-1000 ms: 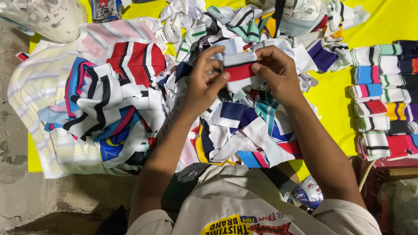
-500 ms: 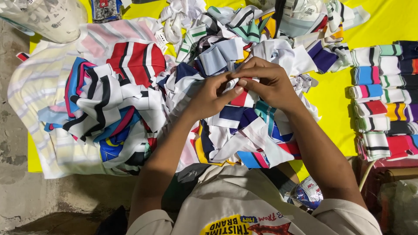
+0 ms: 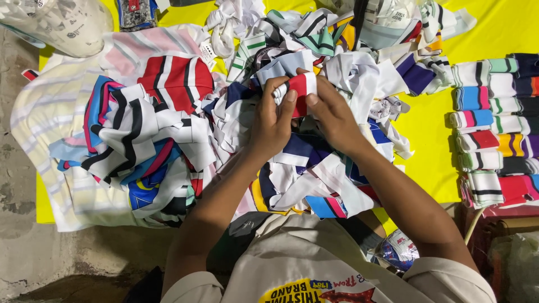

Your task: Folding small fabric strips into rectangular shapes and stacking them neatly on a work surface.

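Note:
Both hands meet above a heap of striped knit fabric strips (image 3: 236,129). My left hand (image 3: 273,120) and my right hand (image 3: 331,115) together pinch a small folded strip, red and white (image 3: 300,87), held up over the heap's middle. The left thumb and fingers press its left end; the right fingers grip its right side. The rest of the strip is hidden between the fingers.
Neat rows of folded striped strips (image 3: 494,129) lie at the right on a yellow sheet (image 3: 432,123). A pale plastic sack (image 3: 62,25) sits top left, bare concrete floor (image 3: 22,258) at left, a crumpled plastic wrapper (image 3: 398,252) near my lap.
The hands dipped down into the heap half a second ago, and have now come back up and apart a little, with the folded red and white strip held upright between them.

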